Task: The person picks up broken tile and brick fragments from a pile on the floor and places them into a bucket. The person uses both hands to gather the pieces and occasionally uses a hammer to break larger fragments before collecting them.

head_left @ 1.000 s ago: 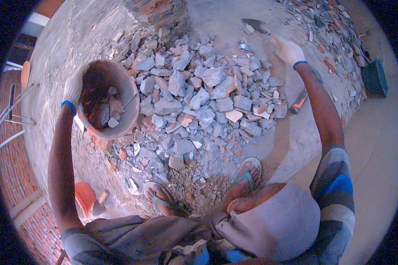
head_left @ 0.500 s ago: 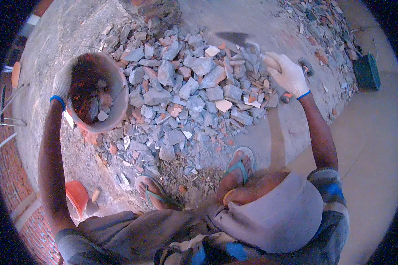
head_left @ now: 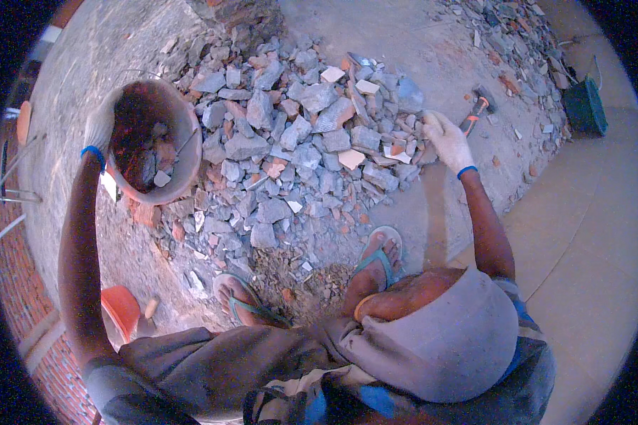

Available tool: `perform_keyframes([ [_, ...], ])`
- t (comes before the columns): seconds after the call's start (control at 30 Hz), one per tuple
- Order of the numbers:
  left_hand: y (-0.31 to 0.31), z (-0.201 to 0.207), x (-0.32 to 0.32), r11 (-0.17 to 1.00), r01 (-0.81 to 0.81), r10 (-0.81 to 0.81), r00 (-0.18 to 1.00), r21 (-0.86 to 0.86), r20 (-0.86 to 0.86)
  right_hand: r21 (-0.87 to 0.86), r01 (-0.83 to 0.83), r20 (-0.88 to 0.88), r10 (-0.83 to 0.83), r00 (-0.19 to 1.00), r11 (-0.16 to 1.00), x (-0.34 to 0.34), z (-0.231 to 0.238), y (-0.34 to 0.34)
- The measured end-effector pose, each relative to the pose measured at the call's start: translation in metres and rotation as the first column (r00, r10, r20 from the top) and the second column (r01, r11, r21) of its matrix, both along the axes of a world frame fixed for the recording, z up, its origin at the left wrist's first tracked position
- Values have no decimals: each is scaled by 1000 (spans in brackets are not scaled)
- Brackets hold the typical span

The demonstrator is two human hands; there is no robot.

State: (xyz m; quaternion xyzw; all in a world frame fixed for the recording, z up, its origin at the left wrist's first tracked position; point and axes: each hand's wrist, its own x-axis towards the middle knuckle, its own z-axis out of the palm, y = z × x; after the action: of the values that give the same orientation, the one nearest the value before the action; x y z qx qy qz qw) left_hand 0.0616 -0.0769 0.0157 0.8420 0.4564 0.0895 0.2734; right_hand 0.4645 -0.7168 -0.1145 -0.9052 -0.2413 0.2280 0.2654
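Note:
My left hand [head_left: 101, 129], in a white glove with a blue cuff, grips the left rim of a round bucket [head_left: 193, 145]. The bucket is tilted at the left side of the rubble heap, its mouth facing me, with dirt and several broken pieces inside. My right hand [head_left: 444, 139], gloved alike, is closed round a trowel's handle at the heap's right edge. The trowel's blade [head_left: 409, 93] shows as a smooth bluish patch against the stones; the handle is mostly hidden by my fingers. Grey concrete chunks, tile shards and brick bits make up the rubble heap [head_left: 301, 131].
A hammer [head_left: 474, 115] with an orange and black handle lies right of my right hand. Farther right stand a dark green bucket [head_left: 587, 108] and another debris pile [head_left: 507, 53]. An orange container [head_left: 120, 312] is at lower left. My sandalled feet flank the heap's near edge.
My right hand has moved slightly left and nearer, bringing the trowel blade from above the bare ground down to the heap's right edge. The hammer now shows more fully. The bucket stays nearly in place.

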Motion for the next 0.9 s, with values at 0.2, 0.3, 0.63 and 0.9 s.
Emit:
perform_keyframes([
  [0.2,10,-6,2,985,96,-82,992,145,-95,51,-143,-2,143,990,988,-30,14,28],
  [0.3,11,-9,0,979,100,-95,995,176,-36,56,-115,-39,117,992,992,-35,20,37],
  [0.63,21,-14,1,973,86,-43,979,213,-200,97,-179,-84,187,979,979,4,20,74],
  [0.9,3,-8,-1,997,-73,73,997,17,39,210,-235,-59,252,966,949,-24,51,123],
])
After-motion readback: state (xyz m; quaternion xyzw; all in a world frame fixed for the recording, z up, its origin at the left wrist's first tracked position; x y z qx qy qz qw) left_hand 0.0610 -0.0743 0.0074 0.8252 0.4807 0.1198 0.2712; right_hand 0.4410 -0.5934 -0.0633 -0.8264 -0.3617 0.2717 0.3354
